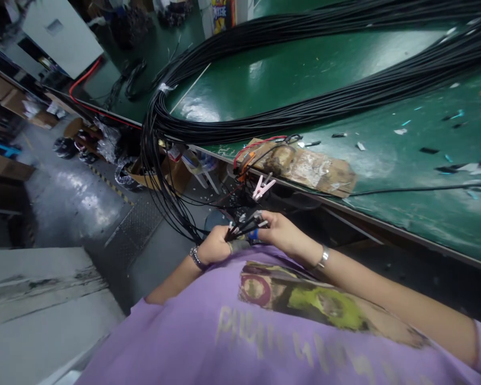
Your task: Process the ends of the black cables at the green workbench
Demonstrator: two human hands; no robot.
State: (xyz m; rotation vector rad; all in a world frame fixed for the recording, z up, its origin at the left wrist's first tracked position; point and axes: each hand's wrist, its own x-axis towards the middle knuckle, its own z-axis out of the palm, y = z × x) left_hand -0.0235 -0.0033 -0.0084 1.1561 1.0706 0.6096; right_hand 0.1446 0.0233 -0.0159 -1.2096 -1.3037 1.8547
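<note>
My left hand (216, 245) is closed round a bunch of black cables (186, 227) that hang down off the table edge. Their stripped ends (240, 227) stick out past my left fist toward the other hand. At those ends, my right hand (278, 232) has its thumb and fingers pinched on the cable tips; something blue shows at its fingers. Both hands are close in front of my purple shirt, below the table's edge. Just beyond them a pale pink clip (263, 187) stands at the table's edge. Which single cable the right fingers grip is too small to tell.
A long coil of black cable (240, 128) lies on the green table (304, 64). A worn wooden block (320, 171) with red and black wires sits at the near edge. Scraps (428, 151) lie on the right. Cardboard boxes (8, 167) stand on the left.
</note>
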